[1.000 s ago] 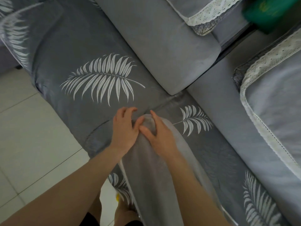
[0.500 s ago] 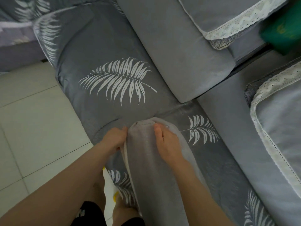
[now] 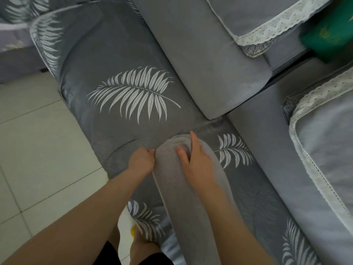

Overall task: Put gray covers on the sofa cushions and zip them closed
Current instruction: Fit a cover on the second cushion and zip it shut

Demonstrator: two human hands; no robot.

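Observation:
A pale grey cushion (image 3: 177, 188) runs from the bottom of the view up to the middle, its far end pushed into a dark grey cover (image 3: 118, 60) printed with white fern leaves. My left hand (image 3: 142, 160) is curled and pinches the cover's edge at the cushion's left side. My right hand (image 3: 198, 161) lies over the top of the cushion near its end, fingers spread and pressing down. The zip is not visible.
A plain grey sofa back cushion (image 3: 200, 46) lies behind. Lace-trimmed covers sit at top right (image 3: 267, 27) and right (image 3: 317, 146). A green object (image 3: 332, 29) is at the far top right. Pale floor tiles (image 3: 34, 150) fill the left. My legs stand below.
My left hand moved from lying flat on the cover to a curled pinch at the cover's edge beside the cushion. My right hand shifted onto the cushion's top. The camera view drifted.

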